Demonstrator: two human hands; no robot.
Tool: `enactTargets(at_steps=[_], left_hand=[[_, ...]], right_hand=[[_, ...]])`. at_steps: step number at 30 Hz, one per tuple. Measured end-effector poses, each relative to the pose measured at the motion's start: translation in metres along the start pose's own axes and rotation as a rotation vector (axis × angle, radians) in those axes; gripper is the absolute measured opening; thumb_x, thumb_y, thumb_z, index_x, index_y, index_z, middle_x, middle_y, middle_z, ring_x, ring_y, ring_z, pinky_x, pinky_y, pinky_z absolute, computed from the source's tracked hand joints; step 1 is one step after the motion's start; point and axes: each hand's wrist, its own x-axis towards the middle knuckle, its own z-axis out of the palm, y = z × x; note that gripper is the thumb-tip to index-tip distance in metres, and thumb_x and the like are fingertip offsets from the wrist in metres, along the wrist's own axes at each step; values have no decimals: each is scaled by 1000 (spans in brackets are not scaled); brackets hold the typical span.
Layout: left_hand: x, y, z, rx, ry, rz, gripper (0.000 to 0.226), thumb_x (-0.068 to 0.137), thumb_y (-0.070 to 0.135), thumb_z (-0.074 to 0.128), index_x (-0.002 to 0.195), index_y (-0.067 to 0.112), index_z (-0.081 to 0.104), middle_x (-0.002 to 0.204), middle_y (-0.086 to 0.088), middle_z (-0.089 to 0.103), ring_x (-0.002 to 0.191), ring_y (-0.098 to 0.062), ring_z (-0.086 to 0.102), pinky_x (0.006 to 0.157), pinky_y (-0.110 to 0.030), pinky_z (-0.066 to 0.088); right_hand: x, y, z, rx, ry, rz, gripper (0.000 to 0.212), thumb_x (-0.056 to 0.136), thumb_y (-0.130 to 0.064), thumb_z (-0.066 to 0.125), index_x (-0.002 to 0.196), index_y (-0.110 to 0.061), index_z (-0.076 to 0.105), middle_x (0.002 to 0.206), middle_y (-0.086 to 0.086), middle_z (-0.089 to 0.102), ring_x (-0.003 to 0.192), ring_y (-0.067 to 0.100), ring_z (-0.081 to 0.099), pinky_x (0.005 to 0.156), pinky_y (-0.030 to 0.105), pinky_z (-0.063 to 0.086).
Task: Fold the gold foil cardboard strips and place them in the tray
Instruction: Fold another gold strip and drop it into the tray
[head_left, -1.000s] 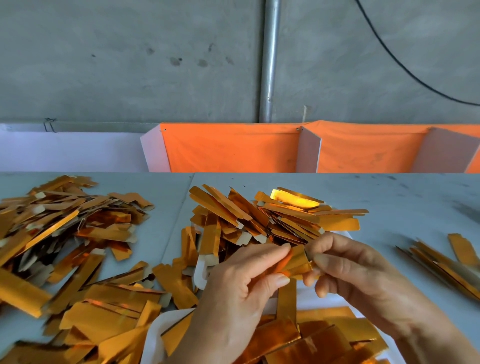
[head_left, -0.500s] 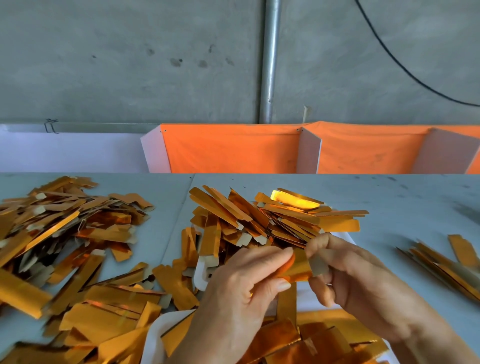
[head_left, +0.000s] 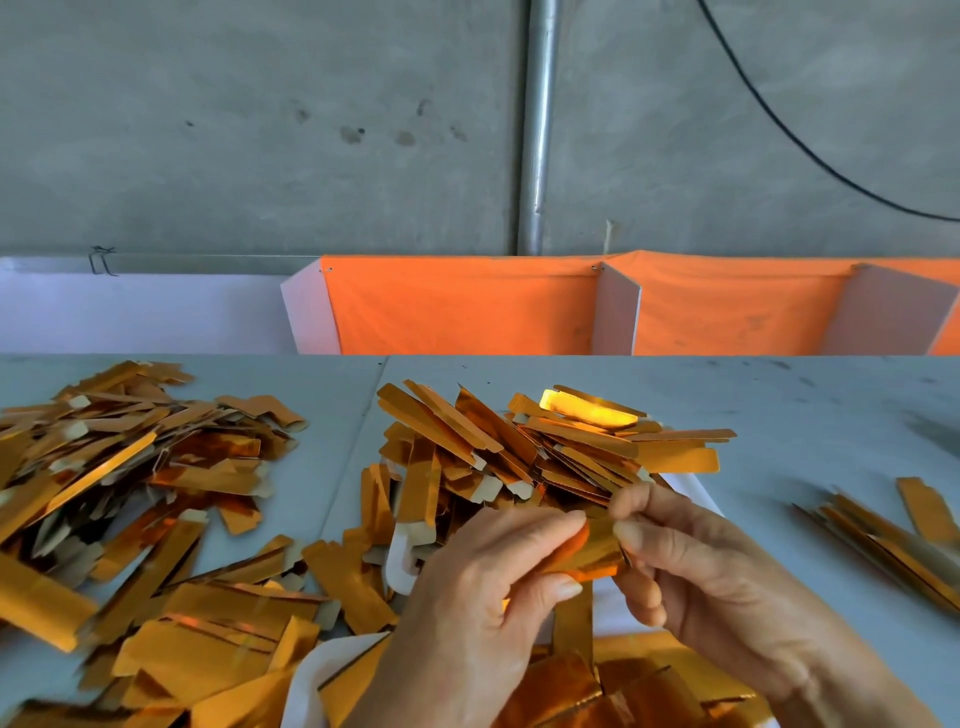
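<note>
Grey table (head_left: 779, 415) against a concrete wall, with orange cloth bins (head_left: 457, 306) along the back edge, and gold strips pretty much everywhere. Both hands are working one strip (head_left: 597, 545) just above the tray (head_left: 311, 686): the left hand (head_left: 467, 613) pinches it between thumb and forefinger, the right hand (head_left: 727, 577) has its fingers curled round the other end. Looks to me like the fold is mid-way, with the strip bent between the two grips but not creased flat yet. Next move is probably to press the crease down and then drop it straight into the tray, which sits right under the hands with its white rim poking out and gold pieces already lying in it. Room is tight on the left, where a big loose pile (head_left: 130, 493) spreads out, and another heap (head_left: 545, 452) sits just behind the hands, touching the tray's far side. A small bundle (head_left: 883, 540) lies off to the right, well apart, with bare table between. Straight down is the easiest path, so no reaching over anything.
</note>
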Motion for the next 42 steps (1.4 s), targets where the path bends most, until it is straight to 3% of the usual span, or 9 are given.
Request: enactTargets(at_steps=[5,11,17,24,32,35,38,42], left_hand=[[-1,1,-1,-32,0,-11,40,87,37,59,120,58,48,120,34,48,118,7,43,95,-18,43],[0,1,-3,16,18,54,40,85,36,53,124,46,56,120,33,49,118,4,45,93,-15,40],[1,4,-5,110,8,117,39,87,32,51,125,36,59,119,29,52,114,3,47,91,-15,42],[0,5,-5,196,57,185,37,84,23,58,120,27,65,115,19,61,106,-1,54,80,-27,54],[0,4,-4,326,-33,203,47,80,10,71,122,27,63,113,9,61,99,-16,59,72,-36,56],[0,4,-6,296,-26,200,42,83,17,62,123,29,63,113,12,60,100,-11,59,74,-23,55],[0,6,-8,176,-26,144,37,89,28,52,124,34,61,117,19,58,107,1,54,81,-5,43],[-1,5,-8,11,-54,87,38,88,30,52,124,40,59,121,25,54,115,7,47,88,-3,36]], right_hand=[[-2,-2,3,-31,-2,-12,48,41,-21,98,75,-8,67,54,9,45,41,18,48,39,23,45],[-1,-2,3,-109,-1,-31,43,46,-24,95,76,-10,67,54,11,52,42,19,51,42,23,46],[-2,-4,1,-165,29,-6,14,68,-4,68,82,-6,65,60,14,53,47,22,53,45,25,49],[-2,-2,3,-270,82,-33,15,67,-3,65,82,-5,59,59,12,53,45,21,51,44,24,46],[1,4,2,-376,124,-64,19,68,-9,65,85,-4,57,57,11,55,46,20,51,46,22,45],[0,2,0,-242,51,-52,12,71,-7,65,82,-6,63,60,12,55,47,20,52,45,23,46],[-1,0,-1,-102,-16,-43,9,75,-9,64,82,-7,67,61,9,54,45,18,52,43,23,46],[2,3,-3,-26,-66,-35,10,76,-14,73,85,-10,70,61,5,50,43,13,47,42,22,42]])
